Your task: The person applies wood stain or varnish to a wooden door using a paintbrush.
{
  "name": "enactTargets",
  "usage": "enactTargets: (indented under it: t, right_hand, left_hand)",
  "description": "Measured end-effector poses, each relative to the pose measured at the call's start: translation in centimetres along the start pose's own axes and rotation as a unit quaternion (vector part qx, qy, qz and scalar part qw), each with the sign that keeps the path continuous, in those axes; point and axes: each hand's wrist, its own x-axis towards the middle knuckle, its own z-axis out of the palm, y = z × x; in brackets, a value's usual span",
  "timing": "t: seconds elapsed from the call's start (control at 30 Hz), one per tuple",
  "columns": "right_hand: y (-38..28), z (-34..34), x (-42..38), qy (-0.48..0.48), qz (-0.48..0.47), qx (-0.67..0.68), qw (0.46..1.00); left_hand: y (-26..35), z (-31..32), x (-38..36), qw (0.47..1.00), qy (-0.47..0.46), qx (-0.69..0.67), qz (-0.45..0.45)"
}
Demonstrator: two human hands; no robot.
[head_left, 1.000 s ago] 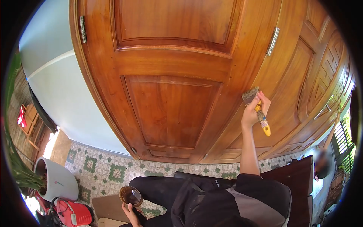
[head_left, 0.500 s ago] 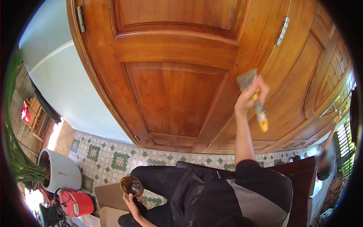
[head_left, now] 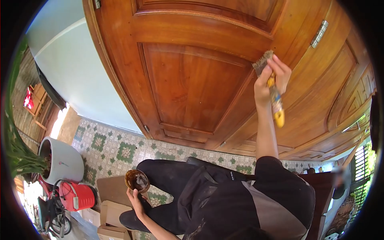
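My right hand (head_left: 273,82) grips a wide brush (head_left: 277,105) with a yellow handle, its worn bristles pointing up and left. The bristle tips are at the surface of the varnished wooden door (head_left: 192,84), right of its lower panel; whether they touch it I cannot tell. Low on the left, by my knee, my left hand (head_left: 138,202) holds a round brown-stained cup (head_left: 137,181) tilted, with something dark and wet inside.
A grey plant pot (head_left: 66,162) and a red container (head_left: 76,196) stand at the left. Cardboard boxes (head_left: 114,212) lie beside my legs on the tiled floor (head_left: 116,154). Dark red furniture (head_left: 320,184) is at the right.
The view has shifted and tilted, so the door sits higher. My right hand has moved slightly up with the brush. My left hand still holds the cup.
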Motion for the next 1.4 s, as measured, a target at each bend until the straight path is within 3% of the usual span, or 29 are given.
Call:
enactTargets:
  t: [0.1, 0.23, 0.3, 0.37, 0.5, 0.67, 0.77, 0.87, 1.0, 1.1, 1.27, 1.4]
  right_hand:
    - [0.2, -1.4, -5.5, -0.038, -0.017, -0.009, 0.999]
    - [-1.1, -3.9, -11.3, -0.195, -0.003, -0.051, 0.979]
    - [-0.9, -3.4, -10.2, -0.205, -0.019, -0.066, 0.976]
    - [-1.4, -2.3, -5.9, -0.146, -0.065, -0.095, 0.982]
    - [-1.2, -0.6, -2.3, -0.087, -0.045, -0.085, 0.992]
    - [-1.7, -1.9, -11.5, -0.192, -0.038, -0.101, 0.976]
    - [-2.5, -3.9, -16.2, -0.279, 0.015, -0.101, 0.955]
    - [-2.6, -3.4, -12.2, -0.225, -0.022, -0.100, 0.969]
    - [-1.9, -1.5, -3.0, -0.088, 0.006, -0.072, 0.993]
    - [0.6, -1.3, -2.7, -0.020, -0.019, -0.051, 0.998]
    - [-0.9, -3.1, -12.5, -0.032, 0.039, -0.071, 0.996]
    - [-1.1, -4.2, -12.6, -0.084, 0.098, -0.083, 0.988]
  left_hand:
    - [-0.3, -0.1, 0.1, 1.000, 0.004, -0.003, 0.003]
    - [-0.2, -0.3, -0.1, 1.000, 0.003, 0.001, 0.000]
    - [0.1, 0.0, 0.2, 1.000, -0.002, 0.007, -0.005]
    - [0.2, 0.3, -0.1, 1.000, 0.008, 0.002, 0.007]
    - [0.8, 0.7, -0.5, 1.000, 0.018, 0.016, -0.001]
    - [0.9, 0.6, -0.7, 1.000, 0.016, 0.010, -0.018]
    - [0.8, 0.7, -0.7, 1.000, 0.017, -0.008, -0.009]
    - [0.6, 0.6, -0.6, 1.000, 0.003, -0.004, 0.000]
    - [1.1, 0.6, -0.9, 1.000, 0.003, 0.016, -0.015]
    - [0.9, 0.8, -0.7, 1.000, 0.006, 0.003, -0.009]
    - [0.8, 0.7, -0.7, 1.000, 0.017, 0.003, -0.013]
    - [1.0, 0.7, -0.7, 1.000, 0.012, 0.006, -0.014]
